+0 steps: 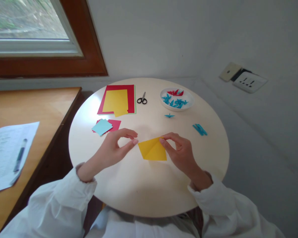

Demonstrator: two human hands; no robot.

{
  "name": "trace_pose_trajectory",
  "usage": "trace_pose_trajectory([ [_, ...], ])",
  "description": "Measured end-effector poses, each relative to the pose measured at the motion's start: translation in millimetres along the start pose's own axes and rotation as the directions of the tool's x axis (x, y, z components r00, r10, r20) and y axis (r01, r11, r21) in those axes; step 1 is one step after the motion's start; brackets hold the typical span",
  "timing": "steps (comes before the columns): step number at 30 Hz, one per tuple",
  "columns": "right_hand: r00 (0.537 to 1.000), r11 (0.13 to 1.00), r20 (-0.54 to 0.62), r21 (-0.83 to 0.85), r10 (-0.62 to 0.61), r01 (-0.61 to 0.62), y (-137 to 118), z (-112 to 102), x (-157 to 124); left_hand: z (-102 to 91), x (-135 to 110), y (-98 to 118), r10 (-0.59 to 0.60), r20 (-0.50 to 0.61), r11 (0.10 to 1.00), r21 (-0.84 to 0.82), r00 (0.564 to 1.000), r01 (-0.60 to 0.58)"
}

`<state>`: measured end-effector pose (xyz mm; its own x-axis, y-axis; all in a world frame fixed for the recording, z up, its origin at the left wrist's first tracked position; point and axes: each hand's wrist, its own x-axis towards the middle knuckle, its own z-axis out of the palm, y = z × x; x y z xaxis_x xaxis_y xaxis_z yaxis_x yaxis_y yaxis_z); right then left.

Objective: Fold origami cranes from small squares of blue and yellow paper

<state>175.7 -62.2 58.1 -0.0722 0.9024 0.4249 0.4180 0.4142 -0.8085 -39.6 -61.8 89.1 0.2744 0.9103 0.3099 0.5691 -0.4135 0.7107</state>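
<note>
A folded yellow paper square (152, 150) lies on the round cream table (149, 185), showing a diagonal crease. My right hand (180, 148) pinches its upper right corner between thumb and fingers. My left hand (116, 143) is at the paper's left corner, thumb and fingers curled together, their tips touching the paper's point.
Behind lie red and yellow sheets (118, 99), black scissors (142, 99), a white dish of small blue and red paper cranes (176, 98), one loose blue crane (169, 115), a folded blue piece (200, 129), and blue and red squares (104, 126). A wooden desk (27, 109) with papers and pen stands left.
</note>
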Motion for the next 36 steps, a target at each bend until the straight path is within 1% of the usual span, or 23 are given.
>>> trace_pose_trajectory([
  [3,1.0,1.0,0.014,0.001,0.011,-0.011,-1,6,-1,10.9,3,8,0.007,0.1,1.0,0.002,0.995,-0.008],
  [6,0.999,0.999,0.049,-0.036,-0.001,0.002,-3,10,-1,17.0,5,11,0.017,0.149,0.998,0.053,0.989,-0.025],
  [9,0.992,0.991,0.104,-0.1,-0.076,0.086,-5,11,2,17.3,5,10,0.056,0.166,0.988,0.131,0.985,-0.079],
  [12,0.974,0.966,0.124,-0.151,-0.192,0.209,-10,12,6,16.0,4,8,0.097,0.185,0.973,0.187,0.978,-0.132],
  [14,0.961,0.949,0.137,-0.175,-0.24,0.262,-12,13,8,15.3,3,8,0.116,0.19,0.968,0.199,0.975,-0.154],
  [18,0.956,0.938,0.15,-0.208,-0.251,0.279,-11,11,11,12.5,3,6,0.143,0.173,0.964,0.2,0.974,-0.177],
  [21,0.958,0.929,0.142,-0.245,-0.248,0.277,-7,4,13,7.8,2,5,0.128,0.162,0.966,0.202,0.978,-0.16],
  [23,0.968,0.931,0.093,-0.266,-0.231,0.248,-3,-5,15,4.2,1,4,0.099,0.141,0.971,0.201,0.985,-0.126],
  [24,0.977,0.94,0.059,-0.266,-0.205,0.214,-1,-9,16,2.5,1,3,0.083,0.121,0.974,0.198,0.989,-0.106],
  [26,0.993,0.968,-0.009,-0.224,-0.115,0.11,3,-16,16,0.5,0,2,0.064,0.064,0.98,0.184,0.996,-0.075],
  [27,0.998,0.982,-0.021,-0.178,-0.063,0.058,4,-17,14,0.3,0,2,0.06,0.028,0.983,0.173,0.998,-0.064],
  [28,1.0,0.992,-0.01,-0.122,-0.014,0.013,5,-17,12,0.9,-1,1,0.057,-0.01,0.986,0.159,0.998,-0.054],
  [30,0.995,0.999,0.091,0.014,0.05,-0.051,5,-11,5,4.1,-1,1,0.05,-0.096,0.991,0.127,0.994,-0.037],
  [32,0.967,0.985,0.232,0.107,0.107,-0.135,3,0,-3,9.6,-2,1,0.042,-0.162,0.995,0.092,0.986,-0.027],
  [33,0.952,0.977,0.28,0.134,0.121,-0.164,3,7,-6,12.8,-2,1,0.041,-0.183,0.997,0.071,0.982,-0.028],
  [34,0.944,0.97,0.3,0.151,0.141,-0.193,2,15,-8,16.1,-3,1,0.04,-0.196,0.998,0.047,0.98,-0.032],
  [36,0.943,0.946,0.284,0.22,0.172,-0.238,1,28,-10,22.2,-5,1,0.041,-0.206,0.999,-0.007,0.978,-0.043],
])
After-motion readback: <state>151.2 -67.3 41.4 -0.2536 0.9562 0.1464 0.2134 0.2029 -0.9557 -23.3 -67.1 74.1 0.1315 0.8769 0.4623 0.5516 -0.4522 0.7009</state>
